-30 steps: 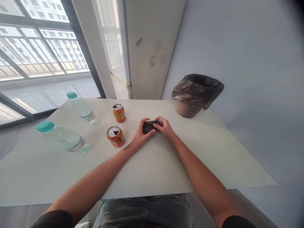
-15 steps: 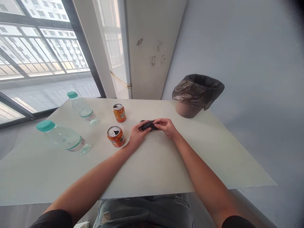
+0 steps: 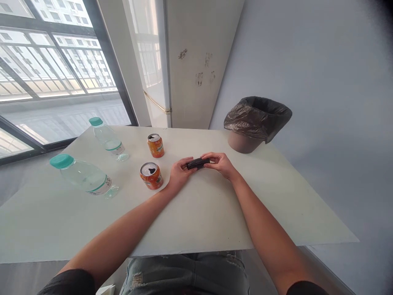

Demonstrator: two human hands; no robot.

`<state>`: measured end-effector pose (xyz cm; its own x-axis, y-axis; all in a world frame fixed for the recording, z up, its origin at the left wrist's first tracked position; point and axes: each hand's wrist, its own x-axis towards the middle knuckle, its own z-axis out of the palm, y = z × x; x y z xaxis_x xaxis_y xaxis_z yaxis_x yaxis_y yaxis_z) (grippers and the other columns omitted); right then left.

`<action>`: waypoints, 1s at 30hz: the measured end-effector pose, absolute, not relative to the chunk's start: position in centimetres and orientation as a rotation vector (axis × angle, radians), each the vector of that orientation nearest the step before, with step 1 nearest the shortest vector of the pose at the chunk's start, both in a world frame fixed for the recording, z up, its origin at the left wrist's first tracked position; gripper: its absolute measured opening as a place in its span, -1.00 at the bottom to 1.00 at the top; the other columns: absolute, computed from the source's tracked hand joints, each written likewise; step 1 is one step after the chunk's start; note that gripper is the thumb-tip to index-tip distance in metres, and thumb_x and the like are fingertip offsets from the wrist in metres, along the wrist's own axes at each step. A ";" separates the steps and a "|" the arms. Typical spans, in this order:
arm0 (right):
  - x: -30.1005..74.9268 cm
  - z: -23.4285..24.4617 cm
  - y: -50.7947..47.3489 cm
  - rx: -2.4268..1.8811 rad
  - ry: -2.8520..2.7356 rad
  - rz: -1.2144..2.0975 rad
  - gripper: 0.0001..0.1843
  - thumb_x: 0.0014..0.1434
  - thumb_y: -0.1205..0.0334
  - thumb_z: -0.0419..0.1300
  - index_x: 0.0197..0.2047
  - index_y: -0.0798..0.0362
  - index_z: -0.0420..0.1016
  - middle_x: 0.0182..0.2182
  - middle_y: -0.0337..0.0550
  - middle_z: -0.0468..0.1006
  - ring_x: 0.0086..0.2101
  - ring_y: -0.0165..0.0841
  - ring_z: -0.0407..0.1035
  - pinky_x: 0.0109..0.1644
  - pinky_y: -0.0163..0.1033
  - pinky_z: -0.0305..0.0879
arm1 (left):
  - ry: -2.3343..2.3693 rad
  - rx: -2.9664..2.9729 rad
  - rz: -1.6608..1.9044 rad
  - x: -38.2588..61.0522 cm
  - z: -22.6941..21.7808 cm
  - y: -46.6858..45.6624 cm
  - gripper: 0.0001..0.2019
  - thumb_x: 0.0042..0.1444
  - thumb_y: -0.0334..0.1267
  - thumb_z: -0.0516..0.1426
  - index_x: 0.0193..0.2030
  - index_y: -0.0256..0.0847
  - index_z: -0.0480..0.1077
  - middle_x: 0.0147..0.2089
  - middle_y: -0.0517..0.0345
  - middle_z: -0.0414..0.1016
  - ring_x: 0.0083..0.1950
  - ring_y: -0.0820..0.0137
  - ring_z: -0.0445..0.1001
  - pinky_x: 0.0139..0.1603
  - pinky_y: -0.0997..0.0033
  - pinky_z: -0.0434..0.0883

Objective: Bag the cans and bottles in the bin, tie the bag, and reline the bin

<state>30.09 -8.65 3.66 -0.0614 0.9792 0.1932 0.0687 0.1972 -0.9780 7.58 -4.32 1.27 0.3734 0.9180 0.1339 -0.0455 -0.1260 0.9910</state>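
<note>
A small dark folded bundle (image 3: 196, 163), apparently a rolled black plastic bag, is pinched between both hands just above the white table (image 3: 196, 217). My left hand (image 3: 177, 175) grips its left end with closed fingers. My right hand (image 3: 221, 164) holds its right end, fingers curled around it. An opened orange drink can (image 3: 151, 175) stands just left of my left hand. A second orange can (image 3: 156, 145) stands farther back.
Two clear water bottles with green caps, one near (image 3: 84, 177) and one farther back (image 3: 108, 139), stand on the table's left side. A bin lined with a dark bag (image 3: 255, 122) sits at the back right corner. A white fridge (image 3: 181, 61) stands behind the table, with a window to its left.
The bundle has been squeezed and rolled into a thinner, flatter strip between my hands. Both hands shifted slightly to the right.
</note>
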 end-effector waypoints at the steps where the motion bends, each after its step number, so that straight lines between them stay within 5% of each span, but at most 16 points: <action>1: 30.2 3.6 -8.6 -1.094 -1.386 1.062 -0.64 0.01 0.08 0.57 -0.13 0.01 0.73 -0.01 -0.06 0.66 0.02 -0.18 0.55 0.23 -0.01 0.42 | 0.826 1.437 0.998 7.6 1.2 -4.3 -0.63 -0.03 -0.21 0.44 -0.04 -0.19 0.67 0.08 -0.06 0.68 0.05 0.10 0.66 0.18 0.06 0.55; 8: 30.8 4.3 -9.0 -1.110 -1.396 1.025 -0.60 0.00 0.06 0.57 -0.09 -0.01 0.72 -0.01 -0.07 0.66 0.04 -0.18 0.53 0.26 0.00 0.40 | 0.778 1.272 1.013 7.8 1.1 -4.5 -0.71 0.01 -0.23 0.38 -0.09 -0.23 0.64 -0.23 0.05 0.69 -0.22 0.27 0.67 -0.04 0.18 0.60; 19: 32.4 3.9 -9.8 -1.239 -1.367 1.016 -0.55 -0.09 0.01 0.60 -0.16 0.04 0.73 -0.19 -0.09 0.70 -0.18 -0.23 0.59 0.04 -0.05 0.53 | 0.763 1.247 0.952 7.9 1.1 -4.4 -0.68 0.01 -0.12 0.41 -0.15 -0.28 0.62 -0.29 0.01 0.68 -0.28 0.30 0.65 -0.16 0.24 0.63; 24: 32.9 4.8 -10.1 -1.312 -1.279 0.949 -0.51 -0.11 -0.01 0.60 -0.15 0.06 0.69 -0.20 -0.06 0.72 -0.18 -0.20 0.62 0.01 -0.07 0.54 | 0.778 1.308 1.027 7.7 1.5 -4.6 -0.57 0.00 -0.02 0.42 -0.07 -0.24 0.55 -0.01 -0.07 0.61 -0.20 0.35 0.60 -0.27 0.32 0.64; 30: 39.0 5.5 -17.5 -1.673 -1.037 0.462 -0.39 -0.11 -0.13 0.53 -0.07 0.07 0.65 -0.27 -0.04 0.70 -0.24 -0.15 0.60 -0.06 -0.04 0.54 | 0.867 1.496 1.048 7.6 1.7 -4.6 -0.68 0.10 0.00 0.31 -0.28 -0.23 0.46 -0.16 0.07 0.39 -0.33 0.47 0.45 -0.45 0.48 0.50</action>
<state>39.00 -17.45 5.48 0.5472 0.8151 0.1902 0.4038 -0.0580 -0.9130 7.65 -4.56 1.66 0.3499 0.9222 0.1647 -0.0110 -0.1718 0.9851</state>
